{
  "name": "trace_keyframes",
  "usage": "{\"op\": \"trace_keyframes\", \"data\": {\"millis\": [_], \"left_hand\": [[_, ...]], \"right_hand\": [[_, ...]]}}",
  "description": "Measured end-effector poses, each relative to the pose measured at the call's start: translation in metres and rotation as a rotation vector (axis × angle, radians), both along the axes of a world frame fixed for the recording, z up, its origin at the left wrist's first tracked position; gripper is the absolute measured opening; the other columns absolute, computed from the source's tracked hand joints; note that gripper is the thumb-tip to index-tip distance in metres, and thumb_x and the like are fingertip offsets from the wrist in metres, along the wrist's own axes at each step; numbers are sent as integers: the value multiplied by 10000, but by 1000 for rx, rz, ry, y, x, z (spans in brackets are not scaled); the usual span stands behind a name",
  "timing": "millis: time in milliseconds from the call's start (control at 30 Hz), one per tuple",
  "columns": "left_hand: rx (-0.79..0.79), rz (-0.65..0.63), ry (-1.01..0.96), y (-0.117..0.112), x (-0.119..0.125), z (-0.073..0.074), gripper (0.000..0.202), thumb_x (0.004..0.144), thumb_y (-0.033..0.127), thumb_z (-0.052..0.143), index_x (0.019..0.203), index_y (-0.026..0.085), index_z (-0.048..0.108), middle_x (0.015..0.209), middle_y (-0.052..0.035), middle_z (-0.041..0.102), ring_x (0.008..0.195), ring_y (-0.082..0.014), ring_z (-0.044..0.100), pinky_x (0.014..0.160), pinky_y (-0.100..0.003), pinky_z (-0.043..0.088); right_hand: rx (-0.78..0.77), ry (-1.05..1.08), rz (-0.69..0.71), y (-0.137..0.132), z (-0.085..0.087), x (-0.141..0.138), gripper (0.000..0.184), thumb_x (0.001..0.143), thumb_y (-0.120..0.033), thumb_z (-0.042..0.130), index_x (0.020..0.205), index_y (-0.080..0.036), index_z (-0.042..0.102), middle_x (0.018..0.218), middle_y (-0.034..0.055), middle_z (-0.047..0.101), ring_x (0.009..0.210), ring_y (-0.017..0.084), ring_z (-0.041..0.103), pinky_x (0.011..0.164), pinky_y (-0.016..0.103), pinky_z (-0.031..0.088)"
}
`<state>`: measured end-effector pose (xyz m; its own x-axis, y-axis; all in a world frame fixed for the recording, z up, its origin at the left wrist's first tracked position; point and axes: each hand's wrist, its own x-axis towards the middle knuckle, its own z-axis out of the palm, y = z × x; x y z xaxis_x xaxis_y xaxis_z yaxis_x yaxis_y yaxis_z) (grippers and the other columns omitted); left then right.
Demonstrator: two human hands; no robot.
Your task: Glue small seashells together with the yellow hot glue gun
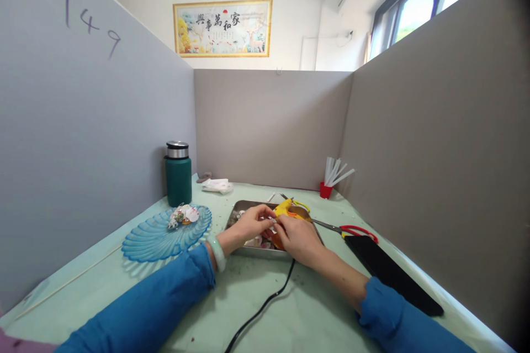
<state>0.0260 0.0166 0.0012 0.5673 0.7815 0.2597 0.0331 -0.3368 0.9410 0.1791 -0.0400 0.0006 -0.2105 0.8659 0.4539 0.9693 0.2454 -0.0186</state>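
Note:
Over a metal tray (265,253), my left hand (254,221) and my right hand (296,234) meet with fingertips pinched together. A tiny pale piece shows between them, too small to name. In the tray lie shells (252,242), partly hidden by my hands. A yellow glue gun (285,207) rests at the tray's far side, just beyond my fingers. To the left, a blue scalloped glass plate (144,240) carries a small cluster of shells (184,215).
A green thermos (178,176) stands behind the plate. Red-handled scissors (356,231) and a black flat object (393,273) lie at right. White sticks (335,170) stand in a red cup (326,190). A black cord (265,304) runs toward me. Grey partitions (269,126) enclose the table.

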Motion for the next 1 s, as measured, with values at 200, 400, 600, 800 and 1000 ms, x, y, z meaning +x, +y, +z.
{"op": "trace_keyframes", "data": {"millis": [200,400,600,800,1000], "left_hand": [[4,22,26,0,1,2,169,701,251,580,806,128,529,608,7,577,520,-110,589,523,-224,482],[22,32,23,2,0,0,160,687,241,590,784,134,520,619,7,583,525,-115,597,515,-219,478],[22,22,35,1,0,0,143,683,228,576,774,137,513,604,2,585,528,-140,608,510,-240,481],[5,26,27,1,0,0,153,687,236,577,787,139,514,603,1,587,528,-136,605,520,-247,485],[-3,21,22,-2,0,3,168,688,245,588,792,131,522,601,4,579,518,-119,591,519,-233,480]], "right_hand": [[-1,-10,1,-2,2,-1,411,915,-422,211,909,-208,562,808,33,645,754,167,588,594,257,289],[-32,-7,9,-6,7,-2,425,921,-414,196,969,-223,573,871,34,649,793,165,592,615,254,311],[-22,-8,25,-4,5,-2,430,920,-416,185,1008,-240,567,894,32,645,797,169,586,634,254,312],[-8,-7,32,-3,3,0,436,919,-424,173,945,-230,563,849,28,646,763,163,582,599,254,278],[14,-9,35,-2,2,0,431,920,-422,165,910,-224,548,824,25,646,743,163,578,581,259,253]]}}
